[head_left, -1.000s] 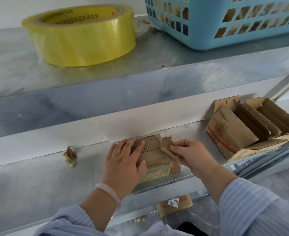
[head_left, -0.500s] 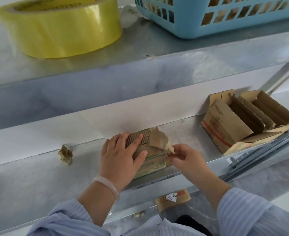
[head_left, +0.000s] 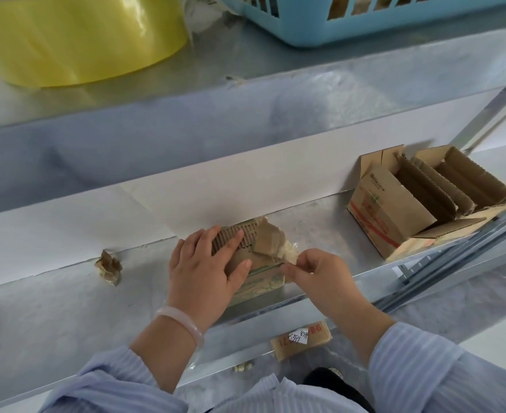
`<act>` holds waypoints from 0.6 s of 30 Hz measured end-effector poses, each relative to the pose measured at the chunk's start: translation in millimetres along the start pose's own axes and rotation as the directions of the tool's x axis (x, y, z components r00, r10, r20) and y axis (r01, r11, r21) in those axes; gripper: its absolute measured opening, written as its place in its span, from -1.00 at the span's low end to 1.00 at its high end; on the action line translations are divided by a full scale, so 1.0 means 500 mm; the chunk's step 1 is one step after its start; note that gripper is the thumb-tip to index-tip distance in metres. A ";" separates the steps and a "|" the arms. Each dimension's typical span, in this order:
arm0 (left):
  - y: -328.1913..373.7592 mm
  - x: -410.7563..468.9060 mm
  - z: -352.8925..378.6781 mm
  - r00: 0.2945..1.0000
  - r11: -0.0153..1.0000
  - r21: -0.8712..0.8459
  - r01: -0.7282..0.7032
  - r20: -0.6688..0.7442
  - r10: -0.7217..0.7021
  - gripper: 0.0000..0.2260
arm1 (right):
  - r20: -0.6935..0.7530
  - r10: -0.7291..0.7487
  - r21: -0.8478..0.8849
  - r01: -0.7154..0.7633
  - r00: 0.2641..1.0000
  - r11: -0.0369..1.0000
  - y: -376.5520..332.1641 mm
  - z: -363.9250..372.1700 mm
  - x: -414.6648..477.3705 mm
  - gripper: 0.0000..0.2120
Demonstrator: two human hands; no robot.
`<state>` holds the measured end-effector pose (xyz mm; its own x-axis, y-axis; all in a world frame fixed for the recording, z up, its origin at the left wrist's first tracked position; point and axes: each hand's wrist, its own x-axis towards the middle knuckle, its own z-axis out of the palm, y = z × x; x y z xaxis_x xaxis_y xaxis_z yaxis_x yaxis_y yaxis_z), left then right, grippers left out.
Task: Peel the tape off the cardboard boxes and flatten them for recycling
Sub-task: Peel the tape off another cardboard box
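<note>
A small flattened cardboard box (head_left: 260, 281) lies on the lower metal shelf (head_left: 52, 317), its top layer torn so the ribbed corrugation shows. My left hand (head_left: 204, 269) presses flat on its left half, fingers spread. My right hand (head_left: 314, 272) pinches the end of a clear tape strip (head_left: 271, 244) that carries torn brown paper and lifts off the box's right side. A larger open cardboard box (head_left: 394, 210) with corrugated dividers stands at the shelf's right end.
A crumpled wad of peeled tape (head_left: 108, 268) lies on the shelf to the left. On the upper shelf sit a yellow tape roll (head_left: 75, 40) and a blue plastic basket (head_left: 365, 22). A labelled cardboard piece (head_left: 301, 339) lies below the shelf edge.
My right hand has drawn the tape strip back toward me and to the right, lifting more torn paper off the box. My left hand has stayed pressed on the box.
</note>
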<state>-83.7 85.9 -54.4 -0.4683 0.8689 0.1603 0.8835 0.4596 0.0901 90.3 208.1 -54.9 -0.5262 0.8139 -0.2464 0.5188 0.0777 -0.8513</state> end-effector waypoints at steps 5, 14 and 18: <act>0.000 0.000 0.000 1.000 1.000 -0.007 -0.008 -0.013 0.008 -0.49 | 0.183 0.128 0.386 -0.192 0.975 0.902 0.004 -0.002 0.002 -0.88; -0.004 -0.001 0.004 0.999 0.999 -0.020 -0.030 0.008 0.031 -0.47 | -0.039 0.061 0.178 -0.053 0.997 0.983 -0.034 -0.039 0.038 -0.91; -0.007 0.000 0.002 0.998 0.998 -0.031 -0.051 0.026 0.051 -0.47 | -0.108 0.109 0.274 -0.076 0.988 0.959 -0.045 -0.013 0.052 -0.97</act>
<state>-86.8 84.5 -55.8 -0.4221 0.8958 0.1391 0.9055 0.4092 0.1124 69.5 231.2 -38.9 -0.3908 0.8747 -0.2866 0.3529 -0.1452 -0.9243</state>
